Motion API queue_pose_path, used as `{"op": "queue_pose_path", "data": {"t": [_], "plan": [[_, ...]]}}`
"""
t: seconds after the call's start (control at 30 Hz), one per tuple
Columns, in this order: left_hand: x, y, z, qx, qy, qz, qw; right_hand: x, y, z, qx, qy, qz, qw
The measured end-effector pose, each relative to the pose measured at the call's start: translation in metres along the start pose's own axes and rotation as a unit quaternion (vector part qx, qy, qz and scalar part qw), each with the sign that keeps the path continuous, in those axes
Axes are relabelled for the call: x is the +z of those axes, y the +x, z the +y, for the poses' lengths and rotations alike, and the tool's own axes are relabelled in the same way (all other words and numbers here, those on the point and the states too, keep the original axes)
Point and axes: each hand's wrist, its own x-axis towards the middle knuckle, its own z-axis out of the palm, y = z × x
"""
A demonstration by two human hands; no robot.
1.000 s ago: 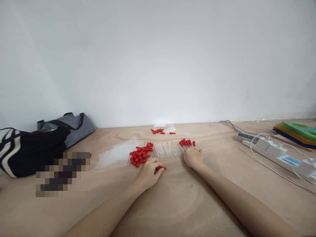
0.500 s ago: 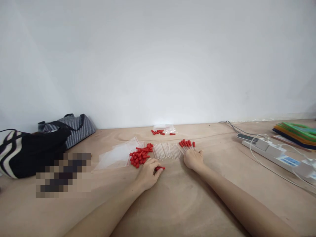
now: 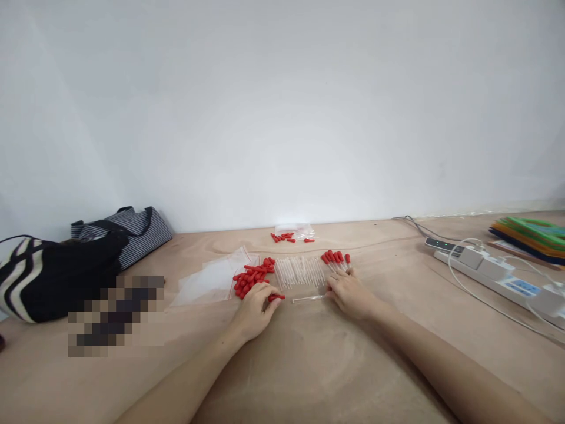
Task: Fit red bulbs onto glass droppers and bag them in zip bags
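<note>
Between the thumb and fingers of my left hand (image 3: pixel 258 309) is a red rubber dropper bulb (image 3: pixel 276 297), its narrow end toward the right. My right hand (image 3: pixel 351 292) pinches a clear glass dropper tube (image 3: pixel 308 299), which lies level and points left at the bulb; a small gap separates the two. Beside my left hand is a pile of red bulbs (image 3: pixel 251 278). A row of bare glass tubes (image 3: pixel 299 272) lies in the middle. Just beyond my right hand are several droppers with red bulbs fitted (image 3: pixel 338 257), partly covered by the hand.
Clear plastic zip bags (image 3: pixel 207 280) lie left of the pile. Farther back are more red bulbs (image 3: pixel 282 237) and a bag with tubes (image 3: pixel 295 229). A power strip (image 3: pixel 494 274) with cables and coloured folders (image 3: pixel 529 238) sit right; black and striped bags (image 3: pixel 136 235) stand left.
My right hand has turned and now holds a glass tube pointing left, which was not visible before. My left hand has shifted slightly left with the red bulb.
</note>
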Motion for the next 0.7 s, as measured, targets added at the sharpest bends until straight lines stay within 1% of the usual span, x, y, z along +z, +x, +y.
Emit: {"op": "queue_pose_path", "data": {"t": [0.1,0.2,0.33,0.43,0.5,0.6,0.7], "plan": [[0.003,0.0,0.004,0.021,-0.005,-0.005,1.0,-0.001,0.0,0.0,-0.004,0.023,-0.008,1.0],[0.006,0.0,0.006,0.039,0.0,-0.007,0.999,0.003,0.002,-0.005,-0.009,0.078,0.004,0.997],[0.01,0.0,0.005,0.027,0.023,-0.006,0.999,0.013,0.007,-0.017,-0.003,0.133,0.027,0.991],[0.013,0.0,0.003,0.017,0.032,-0.003,0.999,0.022,0.011,-0.024,0.023,0.141,0.047,0.989],[0.014,0.0,0.002,0.012,0.034,-0.001,0.999,0.025,0.012,-0.027,0.041,0.132,0.072,0.988],[0.016,0.0,0.002,0.01,0.034,-0.003,0.999,0.026,0.013,-0.029,0.063,0.126,0.112,0.984],[0.016,0.0,0.002,0.007,0.037,-0.001,0.999,0.024,0.012,-0.031,0.069,0.136,0.122,0.981]]}}
